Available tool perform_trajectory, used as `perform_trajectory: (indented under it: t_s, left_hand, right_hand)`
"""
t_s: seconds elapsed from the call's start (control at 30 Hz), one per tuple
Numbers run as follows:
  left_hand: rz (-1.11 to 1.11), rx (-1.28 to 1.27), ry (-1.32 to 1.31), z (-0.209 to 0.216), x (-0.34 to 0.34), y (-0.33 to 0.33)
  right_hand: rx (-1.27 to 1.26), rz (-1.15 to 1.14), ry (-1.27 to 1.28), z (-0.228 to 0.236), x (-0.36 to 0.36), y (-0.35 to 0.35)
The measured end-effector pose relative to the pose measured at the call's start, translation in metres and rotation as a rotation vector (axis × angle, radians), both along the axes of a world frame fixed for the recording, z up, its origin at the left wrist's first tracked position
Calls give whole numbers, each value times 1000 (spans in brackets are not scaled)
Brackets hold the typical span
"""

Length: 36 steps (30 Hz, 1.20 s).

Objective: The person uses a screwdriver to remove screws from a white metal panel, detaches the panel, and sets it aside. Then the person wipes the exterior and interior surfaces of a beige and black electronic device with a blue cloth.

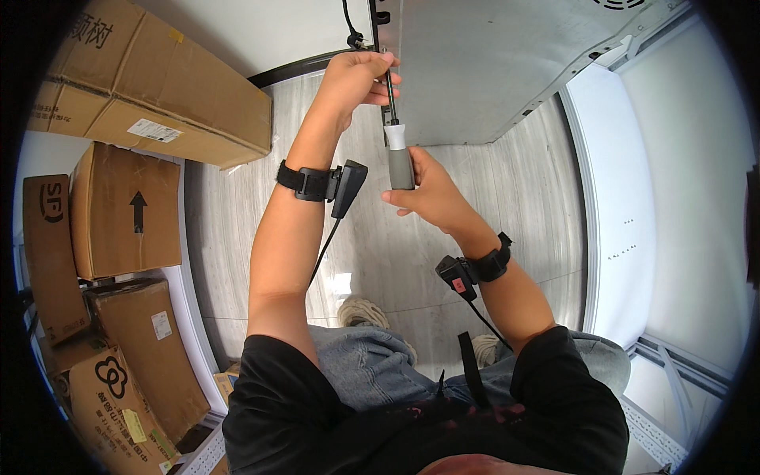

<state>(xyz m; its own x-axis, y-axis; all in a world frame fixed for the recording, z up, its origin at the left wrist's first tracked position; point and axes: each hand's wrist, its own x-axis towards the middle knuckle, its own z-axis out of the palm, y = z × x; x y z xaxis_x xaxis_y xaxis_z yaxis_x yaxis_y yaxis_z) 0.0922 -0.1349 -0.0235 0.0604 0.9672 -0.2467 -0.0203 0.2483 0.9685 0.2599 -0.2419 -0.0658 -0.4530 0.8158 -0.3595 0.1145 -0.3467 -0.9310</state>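
A screwdriver (401, 168) with a grey and white handle and a dark shaft points away from me along the edge of a large grey metal cabinet (483, 75). The handle sits in my right hand (431, 192), with the thumb and fingers closed round it. At the far end of the shaft, my left hand (352, 83) has its thumb and fingers closed about the tip, right at the cabinet's left edge. The fingers partly cover the tip, so whether a screw is there cannot be made out.
Cardboard boxes (131, 210) are stacked along the left, and a larger carton (178, 83) stands at the far left. A black cable with a plug (355, 37) hangs beside the cabinet. White panels (621, 214) stand on the right. Pale wood-look floor (522, 182) lies below.
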Motion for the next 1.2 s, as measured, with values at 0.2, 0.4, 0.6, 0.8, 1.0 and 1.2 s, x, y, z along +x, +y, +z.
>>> perform_trajectory:
  t_s: [0.2,0.4,0.6,0.8,1.0,1.2]
  left_hand:
    - [68,14,6,-5,6,1]
    - [40,-20,-27,-4,4,-4]
    - [-23,-20,-92,-3,4,-15]
    - [-114,26,-159,-8,23,-22]
    - [-223,21,-188,-32,113,-3]
    - [-365,-82,-212,-87,240,30]
  right_hand:
    - [-100,7,117,-1,2,2]
    - [-77,-16,177,-2,5,-7]
    - [-38,26,114,0,9,-15]
    - [-133,-10,136,-8,45,-24]
    - [-162,-228,270,-37,124,-33]
    - [-290,-631,119,-58,201,-34]
